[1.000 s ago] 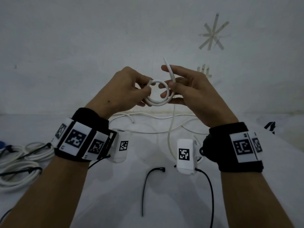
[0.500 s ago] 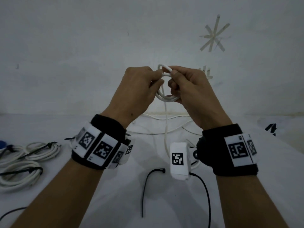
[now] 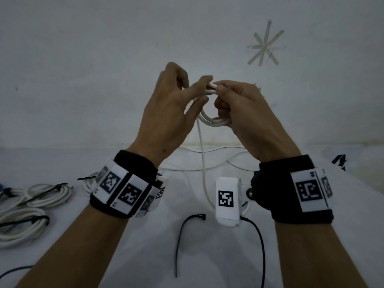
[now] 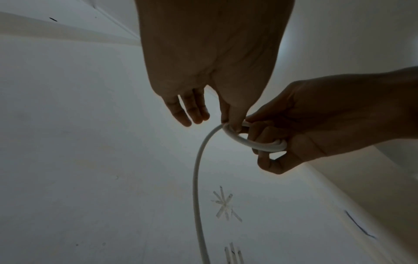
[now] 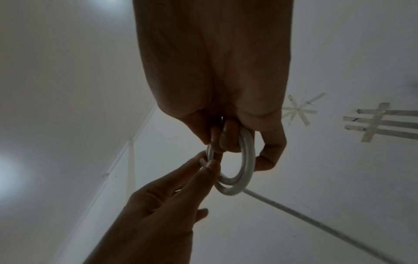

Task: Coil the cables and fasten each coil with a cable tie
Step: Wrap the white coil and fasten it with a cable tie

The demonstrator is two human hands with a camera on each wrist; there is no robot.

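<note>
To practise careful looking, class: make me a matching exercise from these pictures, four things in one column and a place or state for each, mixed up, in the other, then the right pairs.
Things
1. small white coil
2. loose black tie
3. tied coils
4. tape star

Places or states
A. stuck on the wall
B. lying on the table between the forearms
C. held up by both hands
D. lying on the table at the far left

Pairs: 1-C, 2-B, 3-D, 4-A

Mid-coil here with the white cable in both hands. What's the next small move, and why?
Probably lay on one more loop. The right hand grips a small coil, the left hand pinches the cable at its top, and a long tail hangs to the table. The black cable tie can wait.
</note>
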